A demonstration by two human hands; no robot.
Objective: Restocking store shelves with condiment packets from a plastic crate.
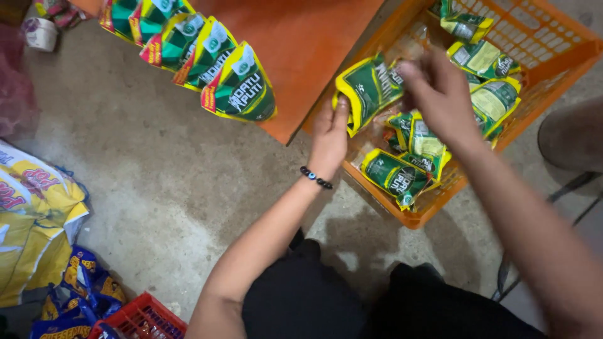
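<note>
Row of green-and-yellow glossy plastic sachets [240,85] hangs off the orange table [301,44] edge, left of the orange plastic mesh crate [553,47]. Left hand [328,135] fingers pinch one such green-and-yellow sachet [367,88] by its lower edge over the crate's left rim; right hand [440,94] fingers close on its top. Looks light, floppy, slick: best held at the seams

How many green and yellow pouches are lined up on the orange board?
5 show, in an overlapping row on the orange board: the front pouch, then four behind it toward the top left. More may be hidden past the picture's edge.
</note>
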